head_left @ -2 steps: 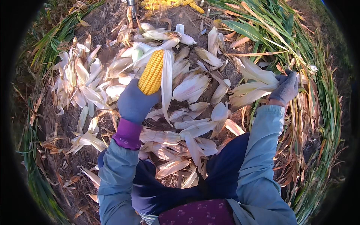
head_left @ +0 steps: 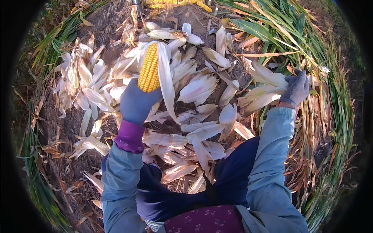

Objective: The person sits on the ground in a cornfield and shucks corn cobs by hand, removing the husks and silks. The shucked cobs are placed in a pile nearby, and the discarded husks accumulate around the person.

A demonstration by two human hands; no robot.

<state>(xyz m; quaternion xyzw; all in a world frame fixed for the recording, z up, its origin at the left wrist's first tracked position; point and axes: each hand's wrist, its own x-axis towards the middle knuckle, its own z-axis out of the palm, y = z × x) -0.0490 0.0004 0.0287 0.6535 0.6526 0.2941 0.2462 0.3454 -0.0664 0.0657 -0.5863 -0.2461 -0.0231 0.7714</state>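
Note:
My left hand (head_left: 138,100), in a grey glove, is closed round the lower end of an ear of corn (head_left: 149,70). The yellow kernels are bare, the ear tilts slightly to the right, and a pale strip of husk (head_left: 166,75) hangs down its right side. Off to the right, my gloved right hand (head_left: 296,89) is closed on a bunch of peeled-back corn husk (head_left: 268,77) whose pale leaves spread leftward. Its fingers partly hide where the husk is gripped. Between both hands lie several unpeeled ears and loose husks (head_left: 199,90) on the ground.
A heap of pale husks (head_left: 83,77) lies at the left. Several bare yellow ears (head_left: 186,3) are at the far edge, near a metal object (head_left: 136,6). Green cut stalks (head_left: 279,31) are piled along the right. My bent legs (head_left: 175,184) are close below.
My left hand has shifted a little away from me and to the left, carrying the ear of corn with its hanging husk. My right hand stays almost in place on its husk.

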